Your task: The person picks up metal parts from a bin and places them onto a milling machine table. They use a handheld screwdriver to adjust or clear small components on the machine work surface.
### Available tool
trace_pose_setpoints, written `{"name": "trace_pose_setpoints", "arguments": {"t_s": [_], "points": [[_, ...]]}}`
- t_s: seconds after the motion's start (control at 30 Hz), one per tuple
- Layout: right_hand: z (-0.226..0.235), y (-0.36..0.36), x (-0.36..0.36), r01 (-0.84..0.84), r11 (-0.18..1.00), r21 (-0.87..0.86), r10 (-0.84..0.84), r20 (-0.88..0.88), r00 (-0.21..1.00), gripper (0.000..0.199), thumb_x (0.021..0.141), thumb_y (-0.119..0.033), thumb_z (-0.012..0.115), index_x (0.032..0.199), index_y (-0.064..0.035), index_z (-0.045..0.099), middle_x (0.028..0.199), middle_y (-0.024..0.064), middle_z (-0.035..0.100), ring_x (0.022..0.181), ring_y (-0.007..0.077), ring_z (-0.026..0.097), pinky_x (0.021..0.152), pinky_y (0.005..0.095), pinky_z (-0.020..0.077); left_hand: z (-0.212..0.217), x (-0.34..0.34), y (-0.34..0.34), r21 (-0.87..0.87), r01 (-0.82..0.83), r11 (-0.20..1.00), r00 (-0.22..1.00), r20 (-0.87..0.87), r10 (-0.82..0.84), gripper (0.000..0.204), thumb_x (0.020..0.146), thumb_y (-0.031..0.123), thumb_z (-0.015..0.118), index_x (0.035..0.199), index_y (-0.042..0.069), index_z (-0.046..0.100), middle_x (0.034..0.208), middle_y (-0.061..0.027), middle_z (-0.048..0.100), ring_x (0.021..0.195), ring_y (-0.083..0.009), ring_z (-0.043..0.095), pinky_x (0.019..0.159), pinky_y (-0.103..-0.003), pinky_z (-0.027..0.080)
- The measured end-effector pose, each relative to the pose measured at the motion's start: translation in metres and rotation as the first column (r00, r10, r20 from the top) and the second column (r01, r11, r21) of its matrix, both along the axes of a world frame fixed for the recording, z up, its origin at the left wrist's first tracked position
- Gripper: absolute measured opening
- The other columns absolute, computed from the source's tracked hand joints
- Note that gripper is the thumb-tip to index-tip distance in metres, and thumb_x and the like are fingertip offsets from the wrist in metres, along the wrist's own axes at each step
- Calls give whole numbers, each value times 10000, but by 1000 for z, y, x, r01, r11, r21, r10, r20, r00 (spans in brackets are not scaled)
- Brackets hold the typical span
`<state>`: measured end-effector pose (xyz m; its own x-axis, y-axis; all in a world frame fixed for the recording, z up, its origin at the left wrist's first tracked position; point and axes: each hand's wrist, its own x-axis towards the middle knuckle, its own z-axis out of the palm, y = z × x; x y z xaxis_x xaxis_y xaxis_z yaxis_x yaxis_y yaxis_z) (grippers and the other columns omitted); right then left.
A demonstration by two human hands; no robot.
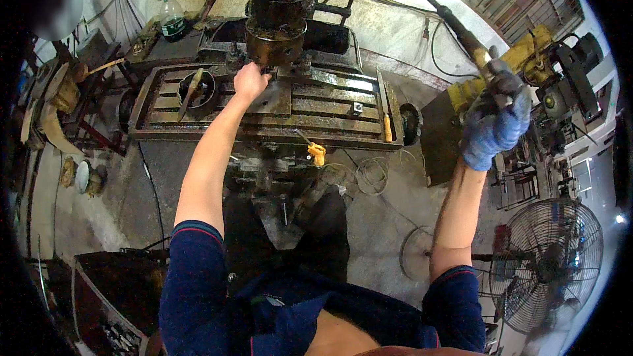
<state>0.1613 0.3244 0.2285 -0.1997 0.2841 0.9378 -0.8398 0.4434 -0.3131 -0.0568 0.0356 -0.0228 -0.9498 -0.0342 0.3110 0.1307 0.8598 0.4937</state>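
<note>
My left hand [250, 83], bare, is closed just under the oily round spindle head [275, 38] of a large drilling or milling machine. What its fingers hold is hidden. Raised at the right, my right hand [496, 118] in a blue-grey glove is wrapped round the end of the machine's long lever [476, 51]. Beneath the spindle lies the slotted metal worktable [323, 111], wet and strewn with chips. A round pot [210, 99] with a brush [190, 97] across it stands on its left part. Toward its right sits a small shiny metal piece [357, 109].
A file with a yellow handle [388, 126] lies along the table's right edge. At the front edge hangs a yellow air gun [316, 154], with a coiled hose [373, 177] near it on the floor. A fan [547, 264] stands right; a plastic bottle [172, 18] is back left.
</note>
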Motion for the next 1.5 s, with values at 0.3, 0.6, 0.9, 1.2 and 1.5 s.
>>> {"name": "trace_pose_setpoints", "arguments": {"t_s": [0.3, 0.6, 0.9, 1.2, 1.5], "points": [[-23, 9, -2, -19, 1000, 19, 18, 33, 999, 321, 808, -291, 552, 765, 27, 568, 858, 149, 608, 863, 238, 551, 860, 363, 381, -11, -8, -1, 25, 23, 999, 1000, -10, -23, 328, 682, 292, 690, 785, -12, 627, 799, -192, 626, 783, -346, 608, 666, -421, 490], [-26, 12, 1, -214, 974, -78, 216, 16, 976, 273, 834, -242, 479, 757, 8, 558, 848, 157, 590, 909, 287, 560, 969, 481, 336, 5, 6, -12, -5, 83, 997, 994, 67, -82, 325, 696, 276, 681, 860, 2, 618, 842, -190, 625, 843, -339, 597, 748, -407, 477], [-38, 1, 0, -210, 969, -127, 215, 25, 976, 289, 787, -273, 564, 692, 0, 555, 822, 136, 604, 874, 248, 548, 862, 372, 361, 105, 95, -87, -253, 503, 826, 856, 279, -436, 383, 688, 238, 657, 1023, 58, 613, 931, -172, 618, 898, -309, 586, 771, -387, 465], [-67, 34, 2, 509, 802, 312, -517, -64, 853, 144, 746, 18, 527, 840, 1, 634, 836, 114, 636, 741, 245, 599, 677, 322, 492, 189, 299, -267, -206, 220, 953, 933, 329, -144, 362, 754, 140, 646, 1079, 9, 553, 744, -114, 608, 702, -178, 571, 647, -334, 458], [-85, 58, -25, 691, 659, 296, -590, -367, 720, 90, 794, -85, 591, 717, -56, 628, 685, 58, 626, 602, 200, 600, 524, 288, 471, 167, 594, -417, -90, -708, 700, 679, 186, 711, 337, 784, 151, 608, 1066, -27, 562, 677, -79, 583, 567, -126, 540, 527, -270, 447]]}}
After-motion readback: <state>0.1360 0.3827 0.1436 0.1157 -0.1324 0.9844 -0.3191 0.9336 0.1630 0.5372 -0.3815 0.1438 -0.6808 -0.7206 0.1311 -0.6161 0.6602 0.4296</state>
